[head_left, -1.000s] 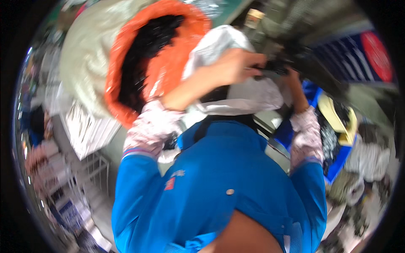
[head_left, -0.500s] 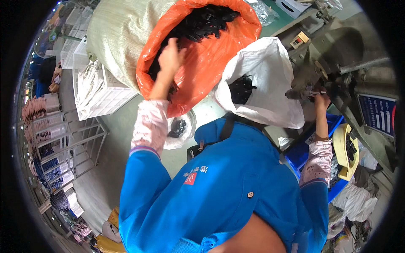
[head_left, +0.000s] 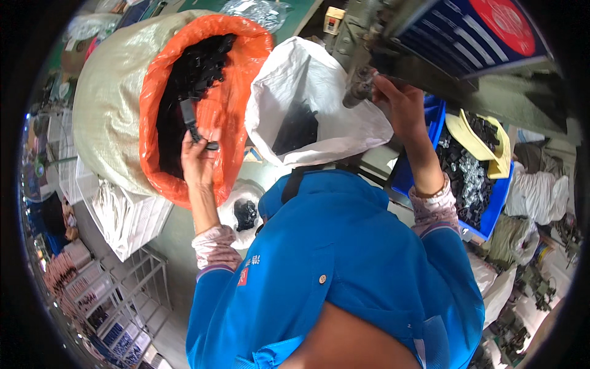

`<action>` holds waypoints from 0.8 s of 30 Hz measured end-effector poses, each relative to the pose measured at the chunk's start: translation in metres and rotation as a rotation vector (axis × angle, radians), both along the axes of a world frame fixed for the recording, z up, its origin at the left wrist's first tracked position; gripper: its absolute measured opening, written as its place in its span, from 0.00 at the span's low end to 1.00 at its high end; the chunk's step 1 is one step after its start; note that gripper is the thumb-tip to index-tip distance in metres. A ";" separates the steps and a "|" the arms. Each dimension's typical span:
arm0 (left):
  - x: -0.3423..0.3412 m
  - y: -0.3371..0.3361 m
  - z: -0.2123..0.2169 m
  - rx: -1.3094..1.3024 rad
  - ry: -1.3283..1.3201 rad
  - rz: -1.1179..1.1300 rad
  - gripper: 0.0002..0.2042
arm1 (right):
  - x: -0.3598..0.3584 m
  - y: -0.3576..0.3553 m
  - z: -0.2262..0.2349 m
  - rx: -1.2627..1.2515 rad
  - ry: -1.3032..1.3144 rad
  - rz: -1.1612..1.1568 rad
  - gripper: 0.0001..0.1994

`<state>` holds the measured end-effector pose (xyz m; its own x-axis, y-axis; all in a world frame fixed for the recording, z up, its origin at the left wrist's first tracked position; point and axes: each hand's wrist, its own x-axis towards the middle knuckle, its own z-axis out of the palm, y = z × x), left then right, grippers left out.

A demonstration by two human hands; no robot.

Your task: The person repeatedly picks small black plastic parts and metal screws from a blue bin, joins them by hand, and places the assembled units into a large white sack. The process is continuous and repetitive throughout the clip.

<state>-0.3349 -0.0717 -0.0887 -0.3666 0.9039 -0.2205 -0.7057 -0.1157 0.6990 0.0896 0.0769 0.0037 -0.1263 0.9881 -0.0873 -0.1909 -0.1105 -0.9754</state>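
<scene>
My left hand [head_left: 198, 161] is over the orange-lined sack, its fingers closed on a black plastic part [head_left: 189, 115] with a long flat end. Below and around it, many similar black parts [head_left: 206, 61] fill the orange plastic liner [head_left: 249, 46]. On the right, my right hand [head_left: 401, 109] is raised beside the metal head of a machine [head_left: 359, 89]. Its thumb and fingers are pinched together there; anything between them is too small to make out. Between my hands stands an open white woven sack [head_left: 332, 132] with black parts [head_left: 298, 129] at its bottom.
A blue bin [head_left: 488, 227] of small black parts, with a yellow scoop-like container [head_left: 461, 132] in it, is at my right. A white bag [head_left: 227, 212] with dark pieces lies below the sacks. White crates [head_left: 132, 224] and a metal rack [head_left: 141, 283] stand left.
My left hand has come up from the black parts in the orange liner with one part in its fingers. The whole view has shifted, bringing the machine nearer. My right hand stays at the machine.
</scene>
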 end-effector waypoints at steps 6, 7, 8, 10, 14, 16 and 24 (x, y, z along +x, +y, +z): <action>0.135 0.019 0.037 0.087 -0.237 -0.437 0.20 | -0.002 0.007 -0.007 -0.174 0.111 0.107 0.09; 0.151 0.021 0.036 0.094 -0.222 -0.471 0.20 | -0.006 0.006 -0.007 -0.184 0.240 0.134 0.08; 0.163 0.020 0.038 0.110 -0.230 -0.531 0.20 | -0.012 0.003 -0.009 -0.073 0.103 0.055 0.08; 0.184 0.022 0.044 0.062 -0.259 -0.610 0.18 | -0.030 -0.005 -0.015 0.114 -0.191 -0.091 0.08; 0.215 0.026 0.049 0.016 -0.397 -0.704 0.13 | -0.024 -0.010 -0.034 0.692 -0.499 -0.263 0.07; 0.229 0.028 0.049 0.091 -0.314 -0.701 0.12 | -0.002 -0.032 -0.033 0.695 -0.579 -0.238 0.07; 0.276 0.020 0.075 0.216 -0.008 -0.887 0.25 | 0.180 -0.168 -0.036 0.204 -1.256 -0.433 0.06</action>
